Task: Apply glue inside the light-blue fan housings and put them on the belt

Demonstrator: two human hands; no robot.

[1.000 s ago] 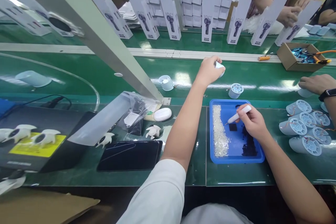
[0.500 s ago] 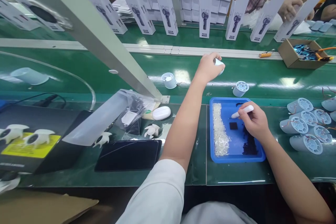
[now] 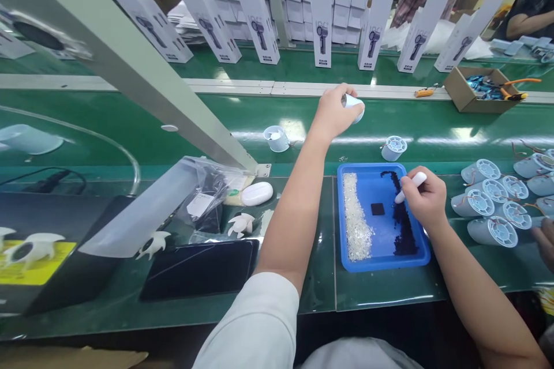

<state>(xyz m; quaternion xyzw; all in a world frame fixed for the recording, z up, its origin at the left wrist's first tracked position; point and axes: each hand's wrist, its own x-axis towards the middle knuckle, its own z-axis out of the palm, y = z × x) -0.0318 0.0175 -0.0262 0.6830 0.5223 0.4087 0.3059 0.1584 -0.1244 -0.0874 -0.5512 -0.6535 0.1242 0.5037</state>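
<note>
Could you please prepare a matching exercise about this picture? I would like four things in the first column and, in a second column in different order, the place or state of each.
Column 1
1. Left hand
2. White pen-shaped tool
3. Small black square
4. Cardboard box

Column 2
A. Held in the right hand, above the blue tray
B. Contains shiny blue parts
C. Gripping a light-blue cylinder
D. Lying between the pale granules and the black pieces

Right pairs: 1-C, 2-A, 3-D, 4-B
</note>
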